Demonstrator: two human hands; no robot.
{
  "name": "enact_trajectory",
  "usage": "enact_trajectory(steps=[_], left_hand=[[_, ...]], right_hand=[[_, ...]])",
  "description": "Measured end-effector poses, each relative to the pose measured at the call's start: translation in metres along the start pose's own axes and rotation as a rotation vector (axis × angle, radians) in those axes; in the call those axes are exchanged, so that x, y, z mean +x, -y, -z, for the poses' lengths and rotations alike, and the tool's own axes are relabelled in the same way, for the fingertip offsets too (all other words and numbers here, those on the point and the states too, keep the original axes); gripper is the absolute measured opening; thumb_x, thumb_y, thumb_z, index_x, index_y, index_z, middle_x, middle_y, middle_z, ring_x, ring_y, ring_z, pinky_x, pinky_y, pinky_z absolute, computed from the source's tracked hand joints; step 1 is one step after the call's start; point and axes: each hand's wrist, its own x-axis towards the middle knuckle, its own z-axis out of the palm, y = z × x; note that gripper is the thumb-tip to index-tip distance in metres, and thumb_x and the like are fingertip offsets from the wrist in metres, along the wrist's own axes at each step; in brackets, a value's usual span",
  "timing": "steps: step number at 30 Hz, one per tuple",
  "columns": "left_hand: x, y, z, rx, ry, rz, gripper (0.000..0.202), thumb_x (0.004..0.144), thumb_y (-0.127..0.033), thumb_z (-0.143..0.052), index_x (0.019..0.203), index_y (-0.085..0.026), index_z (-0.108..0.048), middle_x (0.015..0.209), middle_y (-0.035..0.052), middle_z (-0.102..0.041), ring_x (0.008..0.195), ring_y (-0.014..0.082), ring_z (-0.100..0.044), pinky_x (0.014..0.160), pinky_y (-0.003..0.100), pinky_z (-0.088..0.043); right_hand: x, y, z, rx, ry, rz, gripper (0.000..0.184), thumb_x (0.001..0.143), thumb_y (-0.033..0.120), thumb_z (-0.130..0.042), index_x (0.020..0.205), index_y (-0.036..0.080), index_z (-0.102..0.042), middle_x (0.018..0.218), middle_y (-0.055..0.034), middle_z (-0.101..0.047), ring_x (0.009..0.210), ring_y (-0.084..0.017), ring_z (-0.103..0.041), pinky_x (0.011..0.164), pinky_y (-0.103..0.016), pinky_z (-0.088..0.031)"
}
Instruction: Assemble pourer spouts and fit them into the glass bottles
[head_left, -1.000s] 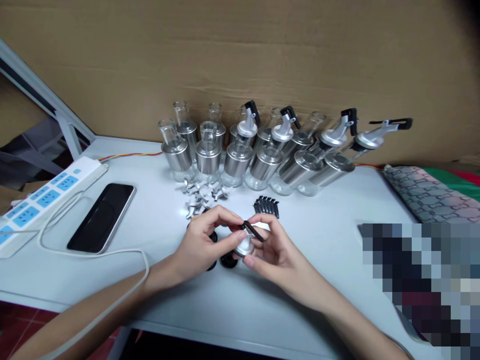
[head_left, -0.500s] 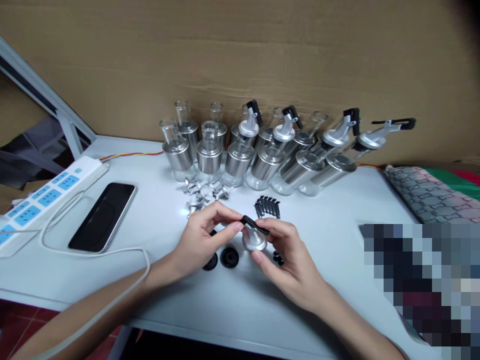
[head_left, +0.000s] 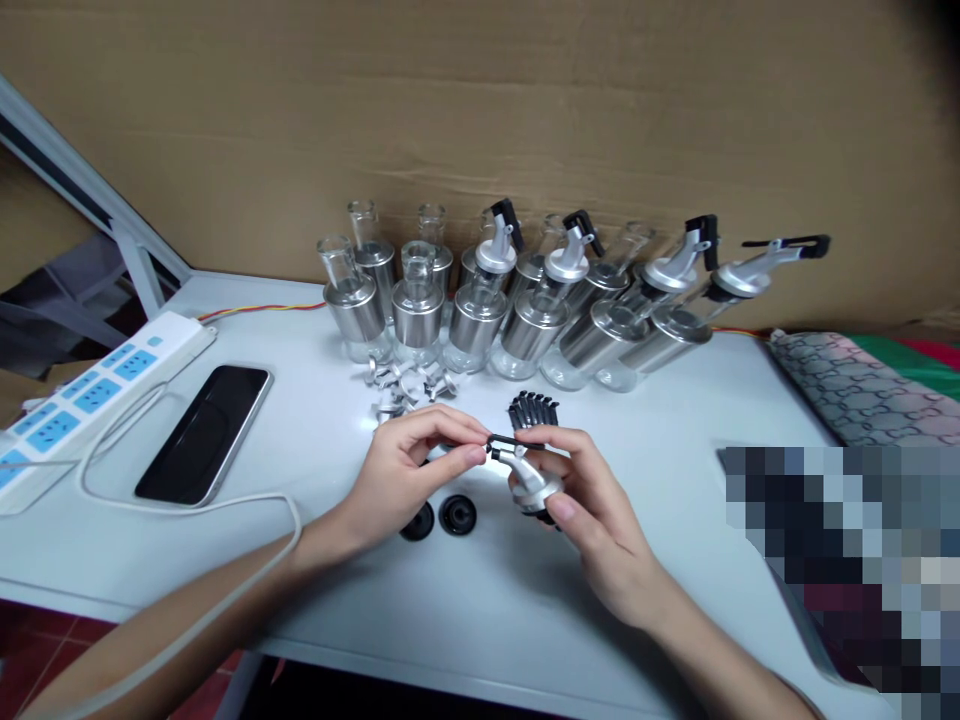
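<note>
My right hand (head_left: 581, 500) is closed around a silver pourer spout (head_left: 531, 478) with a black flip lid (head_left: 510, 443) on its tip. My left hand (head_left: 409, 470) pinches the left end of that black lid between thumb and forefinger. Both hands hover just above the white table (head_left: 315, 560). Two black round stoppers (head_left: 439, 517) lie under my left hand. A bunch of black lids (head_left: 534, 410) lies just behind my right hand, and a pile of small silver spout parts (head_left: 405, 385) sits behind my left hand.
Several glass and steel bottles (head_left: 480, 320), some fitted with pourers, stand in rows at the back against cardboard. A phone (head_left: 204, 432), a white power strip (head_left: 90, 390) and its cable (head_left: 187, 505) lie at the left. Patterned fabric (head_left: 862, 395) lies at the right.
My right hand has shifted right and tilted the silver spout so its tip points left. My left hand stays pinched on the black lid. The stoppers are now uncovered.
</note>
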Motion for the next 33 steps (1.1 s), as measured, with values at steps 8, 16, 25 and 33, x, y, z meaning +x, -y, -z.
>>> enact_trajectory(steps=[8,16,25,33], left_hand=[[-0.0013,-0.0014,-0.0016,-0.107,0.006,0.099,0.008,0.073,-0.010,-0.073,0.076,-0.017,-0.069,0.076,-0.0008,-0.067,0.071,0.0093,-0.064,0.069,0.018,-0.052],[-0.0012,0.0018,-0.0010,-0.089,0.094,0.217,0.013,0.074,-0.010,-0.071,0.085,-0.017,-0.072,0.075,-0.0013,-0.069,0.067,0.0071,-0.065,0.067,0.016,-0.051],[-0.0026,-0.0021,-0.0027,-0.051,0.098,0.268,0.011,0.070,-0.016,-0.074,0.080,-0.013,-0.069,0.070,0.0006,-0.069,0.064,0.0105,-0.065,0.064,0.021,-0.052],[-0.0018,-0.0069,-0.0014,-0.006,0.160,0.326,0.016,0.072,-0.026,-0.074,0.069,-0.013,-0.064,0.059,0.0006,-0.066,0.056,0.0118,-0.063,0.058,0.022,-0.050]], right_hand=[[0.0002,-0.0002,0.0011,0.089,0.006,-0.070,0.029,0.094,0.052,-0.042,0.117,0.035,-0.049,0.082,0.0026,-0.061,0.065,-0.013,-0.049,0.058,-0.023,-0.040],[0.0010,-0.0008,0.0011,0.124,0.036,-0.113,0.030,0.096,0.049,-0.039,0.120,0.034,-0.048,0.081,0.0024,-0.059,0.065,-0.014,-0.048,0.058,-0.023,-0.039],[-0.0004,-0.0022,0.0040,-0.005,0.085,-0.129,0.036,0.096,0.050,-0.030,0.125,0.032,-0.042,0.094,-0.0008,-0.060,0.081,-0.019,-0.053,0.072,-0.031,-0.039],[0.0027,0.0015,0.0014,-0.150,0.097,-0.184,0.033,0.097,0.047,-0.035,0.124,0.029,-0.038,0.088,-0.0015,-0.058,0.080,-0.018,-0.054,0.072,-0.030,-0.040]])
